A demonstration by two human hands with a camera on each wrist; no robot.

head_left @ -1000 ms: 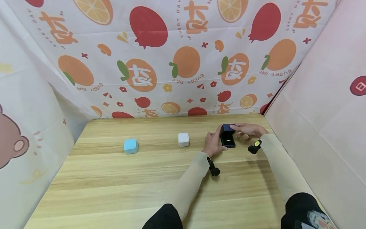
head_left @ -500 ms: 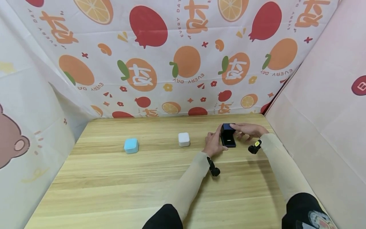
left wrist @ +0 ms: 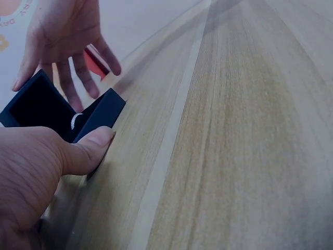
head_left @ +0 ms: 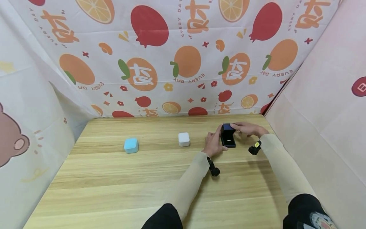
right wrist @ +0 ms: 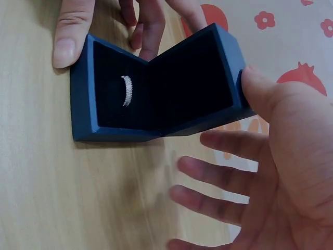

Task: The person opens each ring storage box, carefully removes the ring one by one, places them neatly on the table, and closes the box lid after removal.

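Observation:
A dark blue ring box [head_left: 227, 127] stands on the table with its lid raised. A silvery ring [right wrist: 127, 91] sits upright in the slot of its dark lining. My left hand [head_left: 213, 143] grips the base from the left, its thumb [left wrist: 96, 141] on the front edge and its fingers along the other side. My right hand [head_left: 248, 128] is at the lid's right. Its thumb touches the outside of the lid, while the other fingers [right wrist: 218, 172] reach out spread, apart from the box in the right wrist view.
On the wooden table [head_left: 120, 181], a white rounded block [head_left: 184, 139] stands left of my left hand, and a light blue one [head_left: 131, 145] farther left. A fruit-print cloth [head_left: 160, 70] hangs behind the table; pale cloth walls [head_left: 323, 105] close in the sides.
The right hand's lower fingers have moved from a curled pose beside the box to a straighter one, with the thumb still at the lid. The left hand and the box have stayed in place.

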